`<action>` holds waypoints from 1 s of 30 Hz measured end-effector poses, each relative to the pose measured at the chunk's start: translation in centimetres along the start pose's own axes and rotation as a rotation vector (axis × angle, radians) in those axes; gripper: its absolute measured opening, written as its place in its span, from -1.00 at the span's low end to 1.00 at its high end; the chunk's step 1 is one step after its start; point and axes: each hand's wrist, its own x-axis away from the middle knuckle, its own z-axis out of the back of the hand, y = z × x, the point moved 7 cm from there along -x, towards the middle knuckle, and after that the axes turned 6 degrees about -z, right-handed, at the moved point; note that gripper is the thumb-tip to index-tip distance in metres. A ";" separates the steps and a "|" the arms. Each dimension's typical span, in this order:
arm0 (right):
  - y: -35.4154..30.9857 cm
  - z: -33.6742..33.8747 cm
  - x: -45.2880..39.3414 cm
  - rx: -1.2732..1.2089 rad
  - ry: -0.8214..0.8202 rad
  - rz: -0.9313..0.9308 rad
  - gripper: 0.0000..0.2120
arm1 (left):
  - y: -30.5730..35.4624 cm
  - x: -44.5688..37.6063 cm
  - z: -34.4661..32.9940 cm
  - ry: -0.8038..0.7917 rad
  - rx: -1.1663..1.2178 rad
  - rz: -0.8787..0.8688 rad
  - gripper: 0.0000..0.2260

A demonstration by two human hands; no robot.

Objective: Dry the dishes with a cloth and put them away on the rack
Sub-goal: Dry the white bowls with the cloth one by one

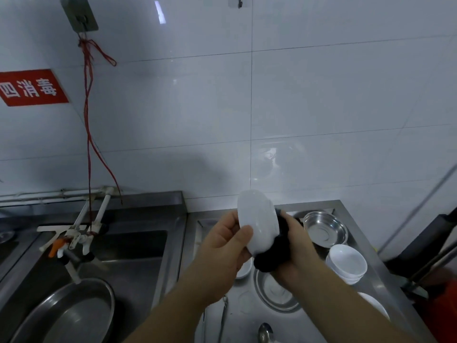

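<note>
1. So the white bowl (257, 224) is up in the air in front of me, above the steel counter (366, 246), tipped on its side with the outside facing the camera.
2. My left hand (222, 243) has it by the rim, thumb curled over the near edge and fingers wrapped behind.
3. My right hand (294, 246) is bunched around a dark cloth (272, 253), which is pressed against the right and lower side of the bowl. Fingers are curled into the cloth, so it's a proper grip, not just resting.
4. Right below the hands there's a flat steel plate (277, 293) on the counter, and a small white dish (243, 269) peeks out just under my left wrist.
5. To the right sits a stack of white bowls (346, 263), open side up, and behind that a steel bowl (324, 229) near the wall.
6. Near the bottom edge I can see a spoon (265, 331) and what looks like tongs (222, 318), kinda hard to tell.
7. Off to the left is the sink (138, 246) with a big steel basin (69, 313) in it, under the tap (71, 256).
8. On the tiled wall, a red sign (32, 87) and a red string (87, 120) hang from a hook.
</note>
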 end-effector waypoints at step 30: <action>-1.3 -0.6 1.4 0.403 0.294 0.487 -0.85 | -0.7 0.7 1.0 -0.078 -0.726 -0.141 -0.81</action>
